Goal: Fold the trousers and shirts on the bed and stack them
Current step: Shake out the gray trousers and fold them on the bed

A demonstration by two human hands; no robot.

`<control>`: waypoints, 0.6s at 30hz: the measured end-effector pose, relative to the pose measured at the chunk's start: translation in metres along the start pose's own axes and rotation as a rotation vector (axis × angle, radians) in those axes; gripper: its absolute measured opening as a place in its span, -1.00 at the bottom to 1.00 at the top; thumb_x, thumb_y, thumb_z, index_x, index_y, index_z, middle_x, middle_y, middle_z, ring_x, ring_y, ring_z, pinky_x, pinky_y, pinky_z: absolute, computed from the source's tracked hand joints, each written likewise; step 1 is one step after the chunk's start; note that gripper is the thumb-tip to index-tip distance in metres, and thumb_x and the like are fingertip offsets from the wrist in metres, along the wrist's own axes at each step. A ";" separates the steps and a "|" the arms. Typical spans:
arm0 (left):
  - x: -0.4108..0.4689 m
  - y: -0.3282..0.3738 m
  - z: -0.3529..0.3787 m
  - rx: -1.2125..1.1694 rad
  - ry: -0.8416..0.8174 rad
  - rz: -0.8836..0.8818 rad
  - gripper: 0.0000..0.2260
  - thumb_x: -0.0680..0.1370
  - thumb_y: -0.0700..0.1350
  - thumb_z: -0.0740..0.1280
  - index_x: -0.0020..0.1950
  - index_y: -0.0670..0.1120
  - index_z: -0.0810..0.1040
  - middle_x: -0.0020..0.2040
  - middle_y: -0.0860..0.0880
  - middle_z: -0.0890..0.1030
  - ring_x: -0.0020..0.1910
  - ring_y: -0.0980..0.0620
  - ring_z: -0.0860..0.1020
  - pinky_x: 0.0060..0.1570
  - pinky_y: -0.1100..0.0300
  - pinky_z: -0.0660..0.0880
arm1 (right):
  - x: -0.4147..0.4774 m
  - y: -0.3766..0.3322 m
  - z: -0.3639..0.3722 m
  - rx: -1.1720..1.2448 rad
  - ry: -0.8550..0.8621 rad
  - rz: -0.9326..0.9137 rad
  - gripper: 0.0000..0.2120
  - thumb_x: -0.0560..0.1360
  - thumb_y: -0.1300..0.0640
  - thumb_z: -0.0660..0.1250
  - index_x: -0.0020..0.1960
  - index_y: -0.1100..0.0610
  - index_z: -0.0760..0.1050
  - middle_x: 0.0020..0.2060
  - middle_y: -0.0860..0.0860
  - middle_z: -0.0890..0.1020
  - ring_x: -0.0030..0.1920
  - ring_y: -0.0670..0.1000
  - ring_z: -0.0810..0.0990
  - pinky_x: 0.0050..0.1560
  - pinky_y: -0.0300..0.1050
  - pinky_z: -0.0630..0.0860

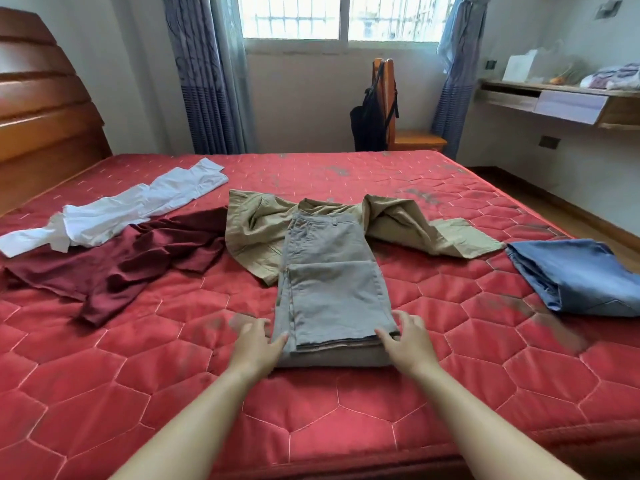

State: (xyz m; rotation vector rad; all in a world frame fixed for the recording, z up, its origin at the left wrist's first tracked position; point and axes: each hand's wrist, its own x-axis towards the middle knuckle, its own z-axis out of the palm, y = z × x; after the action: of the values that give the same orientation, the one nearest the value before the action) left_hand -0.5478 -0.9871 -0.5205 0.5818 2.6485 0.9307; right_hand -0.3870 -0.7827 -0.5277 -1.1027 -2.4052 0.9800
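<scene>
Bed [346, 410]: red quilted mattress, window [332, 15] behind at 12 o'clock.
Grey trousers [332, 282]: centre of bed, folded lengthwise, long axis from 12 to 6 o'clock, waist on khaki garment [252, 230].
Left hand [258, 344]: fingers straight, touching hem corner at 7 o'clock.
Right hand [405, 344]: fingers spread, resting on hem corner at 5 o'clock.
Nearness: both equally close to hem.
Next move, probably: lifting hem toward 12 o'clock, onto waist.
Stack, probably: blue folded trousers [581, 275] at 3 o'clock.
</scene>
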 end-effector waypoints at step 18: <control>-0.079 -0.031 0.018 -0.112 -0.078 0.182 -0.65 0.52 -0.08 0.34 0.28 -0.01 0.39 0.23 -0.02 0.53 0.21 -0.01 0.49 0.09 0.23 0.35 | -0.086 0.039 0.001 0.175 -0.114 -0.132 -0.52 0.39 0.03 0.46 0.28 -0.02 0.42 0.12 -0.19 0.53 0.12 -0.25 0.48 0.05 -0.55 0.28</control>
State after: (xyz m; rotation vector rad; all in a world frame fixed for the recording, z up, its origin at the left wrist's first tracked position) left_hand -0.4795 -1.0352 -0.5445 0.8240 2.4879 1.0761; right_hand -0.3102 -0.8298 -0.5560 -0.8365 -2.3901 1.2105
